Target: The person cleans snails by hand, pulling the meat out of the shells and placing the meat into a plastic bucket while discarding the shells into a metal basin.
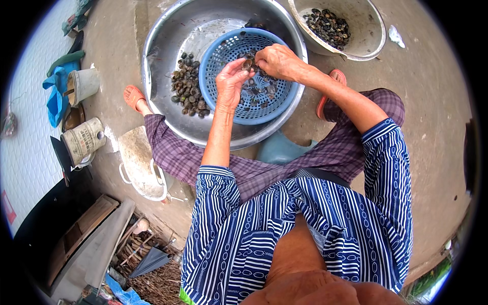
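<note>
Between its thumb and fingers, my left hand (230, 82) holds a brown snail shell (247, 65), its opening facing up. My right hand (280, 63) is right beside it with the fingertips pinched together; whether something small is in them is hidden. Both hands are above a blue plastic colander (204, 72), which has dark shell pieces (263, 93) scattered over its bottom. The colander sits inside a wide metal basin (160, 87). Left of the colander, a heap of whole snails (188, 85) lies on the basin floor, and a dark clump (259, 24) shows behind the colander.
A pale tub (362, 36) holding many dark snails or shells stands at the upper right, near a crumpled white scrap (396, 36). Buckets (84, 85) and a dirty white container (139, 164) stand to the left. Sticks and brushwood (156, 274) lie at lower left.
</note>
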The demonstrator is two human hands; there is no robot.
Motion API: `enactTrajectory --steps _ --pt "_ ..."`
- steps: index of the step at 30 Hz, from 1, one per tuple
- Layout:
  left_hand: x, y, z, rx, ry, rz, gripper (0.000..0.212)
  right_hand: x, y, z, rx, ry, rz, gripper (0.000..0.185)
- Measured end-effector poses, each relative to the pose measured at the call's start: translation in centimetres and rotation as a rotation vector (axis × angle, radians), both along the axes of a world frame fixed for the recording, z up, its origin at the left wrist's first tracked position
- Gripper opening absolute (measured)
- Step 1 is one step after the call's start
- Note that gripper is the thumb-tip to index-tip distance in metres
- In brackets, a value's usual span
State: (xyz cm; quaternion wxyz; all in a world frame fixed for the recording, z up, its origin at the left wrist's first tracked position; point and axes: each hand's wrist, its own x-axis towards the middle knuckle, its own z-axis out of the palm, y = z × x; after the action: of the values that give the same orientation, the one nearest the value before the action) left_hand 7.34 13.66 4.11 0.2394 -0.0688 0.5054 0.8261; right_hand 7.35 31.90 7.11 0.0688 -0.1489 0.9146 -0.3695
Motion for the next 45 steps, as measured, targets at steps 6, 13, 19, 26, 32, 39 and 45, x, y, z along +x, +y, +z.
enactTrajectory --steps 6,13,19,26,32,39,45 --pt "0.1 0.2 0.3 -0.015 0.003 -0.004 0.033 0.0 -0.1 -0.3 -0.014 0.030 -0.007 0.019" --pt "0.0 0.3 0.2 -0.040 0.021 -0.029 0.032 0.0 -0.5 -0.9 -0.018 0.038 -0.023 0.017" --pt "0.2 0.7 0.3 -0.067 0.030 -0.001 0.032 0.4 -1.1 -0.3 0.080 0.005 -0.005 0.016" --pt "-0.4 1.0 0.2 -0.030 0.039 0.032 0.030 1.7 -0.9 -1.9 -0.091 0.122 -0.118 0.011" --pt "-1.0 3.2 0.1 0.147 -0.019 0.046 0.033 2.7 -0.1 -2.8 -0.189 0.107 -0.198 0.012" --pt "-2.5 5.1 0.6 0.228 -0.056 -0.026 0.032 2.8 1.0 -1.8 -0.309 0.091 -0.351 0.013" --pt "-3.1 5.9 0.5 0.356 -0.165 -0.012 0.025 2.5 1.5 -1.9 -0.371 0.217 -0.399 0.012"
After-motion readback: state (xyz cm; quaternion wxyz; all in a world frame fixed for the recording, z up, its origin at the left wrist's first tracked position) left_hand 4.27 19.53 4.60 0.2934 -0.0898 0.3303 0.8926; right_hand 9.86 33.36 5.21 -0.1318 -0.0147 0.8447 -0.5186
